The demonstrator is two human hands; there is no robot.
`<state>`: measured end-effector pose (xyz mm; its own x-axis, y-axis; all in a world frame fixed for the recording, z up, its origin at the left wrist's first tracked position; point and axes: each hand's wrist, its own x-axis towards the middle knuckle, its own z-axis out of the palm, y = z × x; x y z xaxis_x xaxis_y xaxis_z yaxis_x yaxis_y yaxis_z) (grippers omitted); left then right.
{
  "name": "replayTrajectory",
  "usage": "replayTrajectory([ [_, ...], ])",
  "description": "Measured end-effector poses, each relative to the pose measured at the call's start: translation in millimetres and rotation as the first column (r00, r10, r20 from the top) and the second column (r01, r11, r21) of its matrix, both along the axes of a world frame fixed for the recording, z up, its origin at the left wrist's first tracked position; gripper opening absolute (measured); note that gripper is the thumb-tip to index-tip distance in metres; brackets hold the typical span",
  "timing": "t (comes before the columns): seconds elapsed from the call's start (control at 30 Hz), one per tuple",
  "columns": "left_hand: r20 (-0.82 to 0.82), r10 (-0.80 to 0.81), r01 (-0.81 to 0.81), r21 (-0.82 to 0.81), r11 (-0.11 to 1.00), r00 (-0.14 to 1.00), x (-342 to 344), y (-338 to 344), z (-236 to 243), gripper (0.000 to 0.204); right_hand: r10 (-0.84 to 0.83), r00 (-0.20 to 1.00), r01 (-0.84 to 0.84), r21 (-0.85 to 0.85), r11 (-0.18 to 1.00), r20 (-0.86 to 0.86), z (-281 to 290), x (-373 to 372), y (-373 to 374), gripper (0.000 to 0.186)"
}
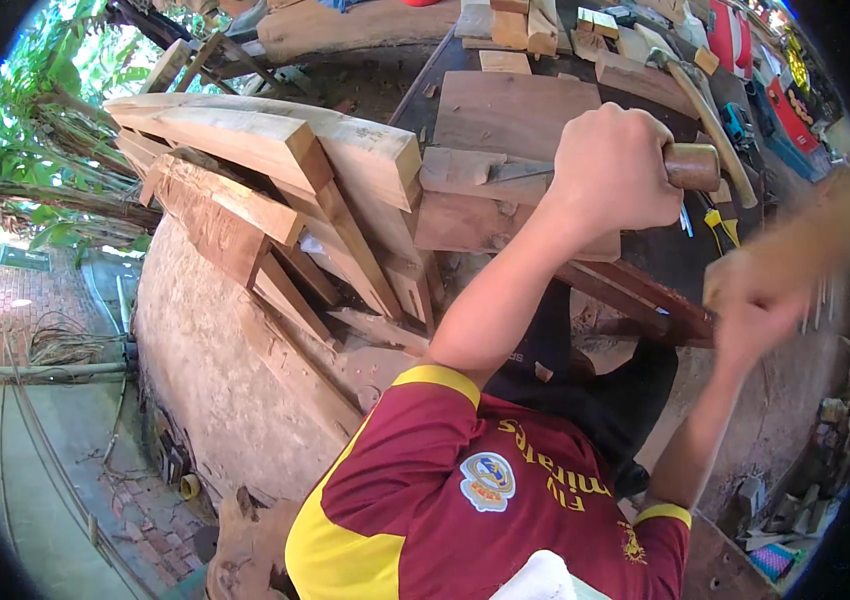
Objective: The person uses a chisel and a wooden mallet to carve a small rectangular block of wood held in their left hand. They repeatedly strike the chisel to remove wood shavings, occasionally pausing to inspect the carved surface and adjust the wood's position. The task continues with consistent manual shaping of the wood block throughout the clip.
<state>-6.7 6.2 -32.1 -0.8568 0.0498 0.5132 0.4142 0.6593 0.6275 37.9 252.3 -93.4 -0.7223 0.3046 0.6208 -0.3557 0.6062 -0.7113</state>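
My left hand (613, 168) is closed round a chisel (695, 167), whose wooden handle end sticks out to the right. Its thin blade points left over a brown wooden workpiece (470, 222); the handle's middle is hidden in my fist. A chipped, cut area shows near the blade's tip. On the right, my right hand (763, 312) grips a wooden mallet (810, 240), both smeared by motion. The mallet's head is to the right of the chisel's handle end, apart from it.
Long pale timbers (245, 130) lean at the left. A flat brown board (515, 105) lies on the dark bench beyond the workpiece. Wood offcuts, a hammer (710, 125) with a long wooden handle, and a yellow-handled tool (721, 226) lie at the right.
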Motion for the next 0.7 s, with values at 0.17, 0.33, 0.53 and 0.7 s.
replayTrajectory([
  [0.17,0.055,0.007,0.000,-0.119,0.993,0.998,3.4,-5.1,-5.5,0.020,-0.084,0.990,0.046,0.303,0.952,0.112,30.8,9.9,-2.3,0.072],
  [0.33,0.014,0.013,-0.012,-0.077,0.997,1.000,0.6,2.2,-6.4,0.018,-0.265,0.935,0.274,0.004,0.962,-0.234,10.9,8.0,-4.4,0.062],
  [0.53,0.033,0.014,-0.008,-0.156,0.988,0.999,-0.1,-3.5,-11.1,0.017,-0.006,0.992,-0.016,0.175,0.984,0.127,33.9,15.9,4.8,0.068],
  [0.7,-0.006,-0.002,0.001,-0.068,0.998,1.000,-2.5,-2.5,-7.2,0.018,-0.104,0.995,0.104,0.126,0.987,-0.005,15.1,16.2,-27.1,0.070],
])
